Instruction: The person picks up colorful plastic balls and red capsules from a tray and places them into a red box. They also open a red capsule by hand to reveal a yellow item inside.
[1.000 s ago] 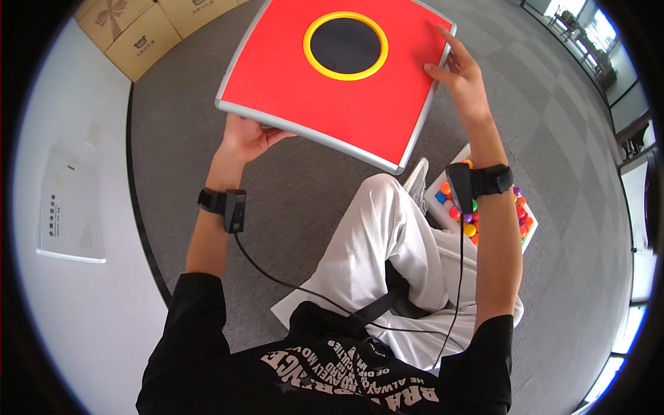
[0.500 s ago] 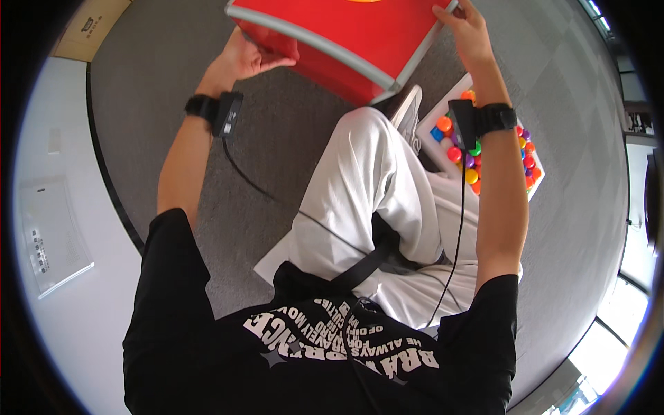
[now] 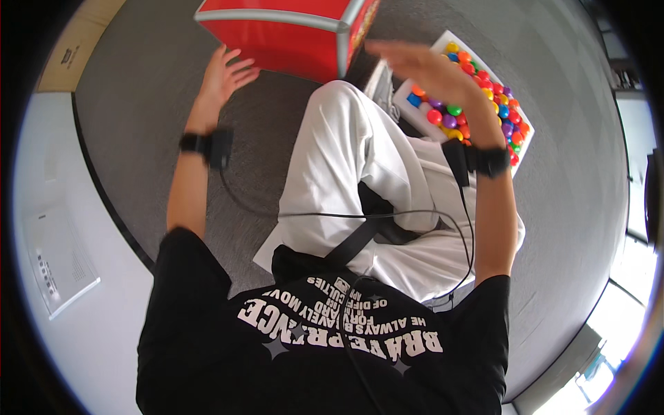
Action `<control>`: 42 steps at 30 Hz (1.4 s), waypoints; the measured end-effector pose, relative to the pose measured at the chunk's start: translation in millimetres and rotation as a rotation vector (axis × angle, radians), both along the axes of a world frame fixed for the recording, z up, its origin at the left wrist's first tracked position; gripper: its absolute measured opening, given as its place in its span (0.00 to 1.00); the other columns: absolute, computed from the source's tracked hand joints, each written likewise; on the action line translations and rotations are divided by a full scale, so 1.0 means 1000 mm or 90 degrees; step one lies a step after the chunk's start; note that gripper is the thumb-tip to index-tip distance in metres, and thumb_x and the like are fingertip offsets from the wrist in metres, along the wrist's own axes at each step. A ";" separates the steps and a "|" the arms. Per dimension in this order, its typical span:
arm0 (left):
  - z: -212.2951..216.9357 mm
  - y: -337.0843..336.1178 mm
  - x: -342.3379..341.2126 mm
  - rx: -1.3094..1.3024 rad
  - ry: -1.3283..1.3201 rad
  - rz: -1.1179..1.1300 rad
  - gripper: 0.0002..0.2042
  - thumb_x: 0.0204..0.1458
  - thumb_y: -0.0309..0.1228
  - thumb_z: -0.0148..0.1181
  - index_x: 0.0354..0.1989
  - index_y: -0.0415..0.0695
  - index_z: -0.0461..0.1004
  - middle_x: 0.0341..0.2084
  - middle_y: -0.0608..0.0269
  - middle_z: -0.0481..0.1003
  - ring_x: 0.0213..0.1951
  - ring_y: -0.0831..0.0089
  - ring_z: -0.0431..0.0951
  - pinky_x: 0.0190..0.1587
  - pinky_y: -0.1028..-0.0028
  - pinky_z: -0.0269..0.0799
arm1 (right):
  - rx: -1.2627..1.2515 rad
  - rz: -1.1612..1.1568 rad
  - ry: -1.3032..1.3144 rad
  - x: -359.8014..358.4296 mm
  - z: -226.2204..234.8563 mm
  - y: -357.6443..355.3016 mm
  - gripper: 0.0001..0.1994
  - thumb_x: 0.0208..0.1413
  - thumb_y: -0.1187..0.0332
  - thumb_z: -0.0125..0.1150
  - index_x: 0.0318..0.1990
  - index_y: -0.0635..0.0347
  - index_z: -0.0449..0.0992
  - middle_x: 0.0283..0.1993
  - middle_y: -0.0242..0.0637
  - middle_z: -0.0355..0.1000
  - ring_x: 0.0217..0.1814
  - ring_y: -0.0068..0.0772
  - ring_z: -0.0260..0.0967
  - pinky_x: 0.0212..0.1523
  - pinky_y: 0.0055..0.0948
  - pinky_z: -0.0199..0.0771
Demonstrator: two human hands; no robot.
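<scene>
A red box (image 3: 277, 45) with silver-grey edging stands on the floor at the top of the view, its upper part cut off by the frame. Just below its left side is my left hand (image 3: 225, 77), open with spread fingers, close to the box; I cannot tell whether they touch. To the right of the box, my right hand (image 3: 436, 72) is open and slightly blurred, fingers stretched toward the box, nothing in it. Beneath and beyond that hand lies a white tray (image 3: 465, 43) full of small coloured balls (image 3: 510, 128). My right hand and wrist hide part of the tray.
My bent legs in white trousers (image 3: 332, 152) take up the middle of the grey floor (image 3: 131, 104). A black cable (image 3: 311, 215) runs across them between my wrist devices. At left are a white wall (image 3: 62, 180) and a cardboard box (image 3: 72, 52).
Both hands have let go of the red box. It now stands lower left and more level. The left hand has drawn back slightly; the right has moved left and down, in front of the tray.
</scene>
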State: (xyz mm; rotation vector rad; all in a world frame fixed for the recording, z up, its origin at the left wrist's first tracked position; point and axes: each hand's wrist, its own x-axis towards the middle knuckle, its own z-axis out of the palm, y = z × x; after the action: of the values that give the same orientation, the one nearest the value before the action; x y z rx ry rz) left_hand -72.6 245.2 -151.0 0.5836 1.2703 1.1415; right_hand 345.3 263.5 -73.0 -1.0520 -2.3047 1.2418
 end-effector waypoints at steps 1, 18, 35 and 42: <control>0.013 -0.028 0.026 0.024 0.132 -0.016 0.40 0.63 0.57 0.44 0.72 0.36 0.47 0.64 0.32 0.58 0.65 0.41 0.62 0.64 0.50 0.64 | -0.046 -0.003 -0.055 0.012 0.027 -0.041 0.19 0.66 0.69 0.52 0.64 0.52 0.70 0.58 0.42 0.74 0.50 0.36 0.74 0.52 0.33 0.72; 0.078 -0.197 0.196 0.400 0.967 -0.650 0.32 0.56 0.37 0.62 0.70 0.52 0.60 0.70 0.27 0.42 0.70 0.29 0.45 0.66 0.44 0.52 | -0.209 -0.180 0.340 0.187 -0.016 -0.215 0.17 0.65 0.74 0.50 0.59 0.65 0.72 0.60 0.39 0.71 0.61 0.32 0.69 0.60 0.31 0.70; 0.089 0.095 0.201 0.292 1.170 -0.200 0.53 0.42 0.66 0.65 0.70 0.39 0.56 0.69 0.34 0.52 0.68 0.28 0.49 0.67 0.35 0.43 | -0.241 -0.374 0.353 0.189 -0.051 -0.217 0.13 0.66 0.71 0.50 0.53 0.65 0.75 0.52 0.35 0.75 0.52 0.27 0.73 0.52 0.28 0.72; 0.090 0.127 0.212 0.180 1.199 -0.230 0.50 0.45 0.51 0.69 0.73 0.44 0.49 0.74 0.49 0.46 0.70 0.28 0.42 0.65 0.27 0.37 | -0.233 -0.293 0.323 0.185 -0.048 -0.210 0.13 0.65 0.74 0.50 0.54 0.67 0.75 0.52 0.35 0.75 0.53 0.26 0.72 0.54 0.27 0.71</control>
State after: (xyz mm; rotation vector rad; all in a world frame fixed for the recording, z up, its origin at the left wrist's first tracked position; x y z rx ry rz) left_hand 139.9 371.8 -61.0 2.2684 2.2999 0.1582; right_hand 530.2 53.6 -121.2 -1.1303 -1.3967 1.5368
